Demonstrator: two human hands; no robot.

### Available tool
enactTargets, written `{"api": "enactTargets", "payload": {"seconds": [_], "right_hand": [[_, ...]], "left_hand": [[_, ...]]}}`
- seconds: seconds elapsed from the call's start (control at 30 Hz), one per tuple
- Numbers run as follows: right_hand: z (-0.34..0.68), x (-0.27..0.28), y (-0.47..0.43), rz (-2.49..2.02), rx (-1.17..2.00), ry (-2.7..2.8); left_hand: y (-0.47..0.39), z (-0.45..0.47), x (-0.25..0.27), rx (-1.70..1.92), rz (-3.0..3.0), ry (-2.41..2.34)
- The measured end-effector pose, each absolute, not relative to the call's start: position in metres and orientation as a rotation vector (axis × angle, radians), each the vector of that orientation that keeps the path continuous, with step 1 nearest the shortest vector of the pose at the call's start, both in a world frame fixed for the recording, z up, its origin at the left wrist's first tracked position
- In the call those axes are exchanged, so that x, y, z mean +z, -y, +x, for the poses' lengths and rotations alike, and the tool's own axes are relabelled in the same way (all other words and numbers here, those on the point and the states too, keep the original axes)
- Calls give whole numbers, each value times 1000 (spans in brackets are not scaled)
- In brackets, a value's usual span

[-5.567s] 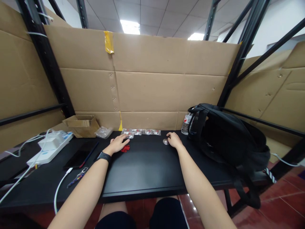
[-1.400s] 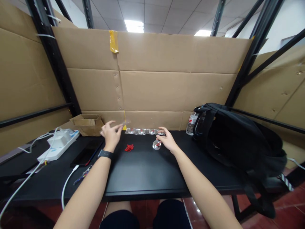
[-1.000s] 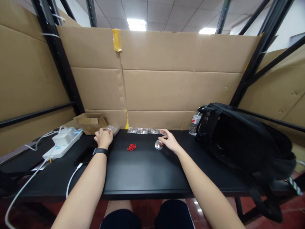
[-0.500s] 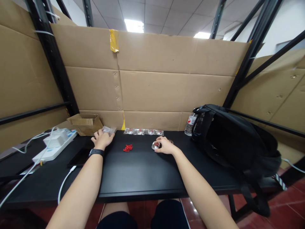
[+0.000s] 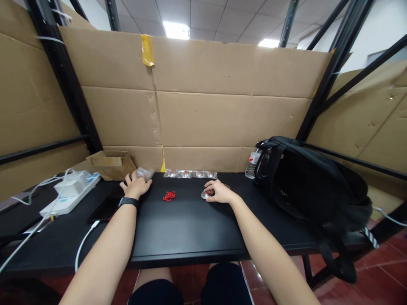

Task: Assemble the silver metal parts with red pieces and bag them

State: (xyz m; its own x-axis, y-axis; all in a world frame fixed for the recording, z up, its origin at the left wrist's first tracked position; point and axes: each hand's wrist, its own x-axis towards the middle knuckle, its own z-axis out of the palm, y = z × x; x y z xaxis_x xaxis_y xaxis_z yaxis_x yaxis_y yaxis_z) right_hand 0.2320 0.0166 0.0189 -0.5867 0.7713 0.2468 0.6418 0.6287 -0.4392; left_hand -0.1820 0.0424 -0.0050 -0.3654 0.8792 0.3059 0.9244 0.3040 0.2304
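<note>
Shifted leftward from the packets (image 5: 185,174) since the earlier head-view frame, the left hand (image 5: 135,187) lies at the plastic bag (image 5: 145,173), fingers spread, any grip unclear. The right hand (image 5: 221,192) curls its fingers around a clear disc (image 5: 205,195) on the desk (image 5: 190,228), apparently to steady it.
</note>
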Motion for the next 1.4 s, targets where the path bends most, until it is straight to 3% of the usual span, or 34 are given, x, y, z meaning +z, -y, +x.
{"api": "enactTargets", "payload": {"seconds": [0.2, 0.37, 0.5, 0.57, 0.67, 0.93, 1.13, 1.3, 1.4], "right_hand": [[231, 17, -16, -1089, 495, 2409], [228, 16, -17, -995, 585, 2306], [212, 19, -11, -841, 791, 2009], [203, 22, -5, -772, 953, 1851], [193, 25, 5, -676, 1111, 1728], [187, 30, 14, -613, 1233, 1711], [198, 32, 2, -715, 1057, 1729], [239, 34, -16, -1036, 504, 1887], [266, 32, -24, -1239, 375, 2030]], "left_hand": [[-32, -168, 0, -642, -1624, 2398], [-8, -130, 28, -942, -1568, 2116], [9, -81, 45, -1286, -2215, 1767], [15, -54, 45, -1315, -2606, 1455], [23, -21, 41, -1354, -2732, 1187], [31, -10, 41, -1390, -2633, 1262], [22, -37, 47, -1400, -2502, 1411], [8, -86, 45, -1146, -2676, 1589], [3, -107, 41, -1036, -2783, 1631]]}}
